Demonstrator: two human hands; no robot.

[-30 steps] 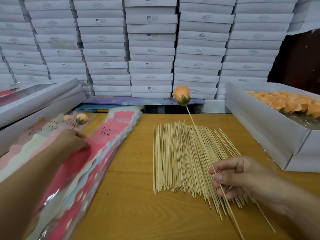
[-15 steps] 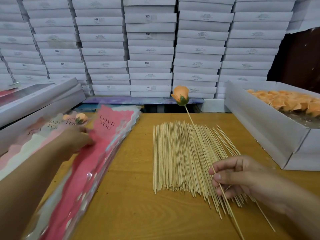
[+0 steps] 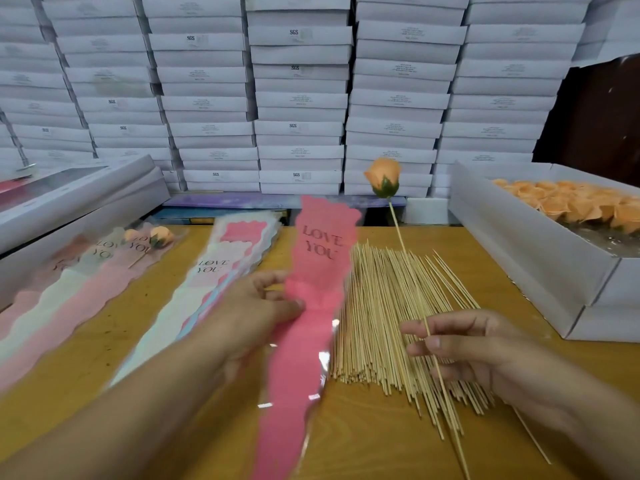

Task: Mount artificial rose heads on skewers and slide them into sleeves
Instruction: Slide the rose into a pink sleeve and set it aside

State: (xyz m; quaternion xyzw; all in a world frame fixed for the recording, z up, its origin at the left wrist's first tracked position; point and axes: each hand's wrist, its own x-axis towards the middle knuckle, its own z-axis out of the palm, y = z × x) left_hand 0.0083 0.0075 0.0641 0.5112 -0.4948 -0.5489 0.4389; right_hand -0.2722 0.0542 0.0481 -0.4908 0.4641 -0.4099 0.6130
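Left hand (image 3: 258,306) pinches pink sleeve (image 3: 313,306) beside skewer pile (image 3: 388,317); right hand (image 3: 460,344) pinches rose skewer (image 3: 414,285).

Wooden table (image 3: 381,445) fills the lower frame. Wall of stacked white flat boxes (image 3: 298,98) across the top, some marked SGS. Two more white boxes (image 3: 79,202) stacked at left edge. Dark brown panel (image 3: 602,116) in upper right.

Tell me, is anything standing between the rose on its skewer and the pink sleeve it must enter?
Nothing visible does. The right hand holds the skewered rose beside the pink sleeve, held by the left hand.
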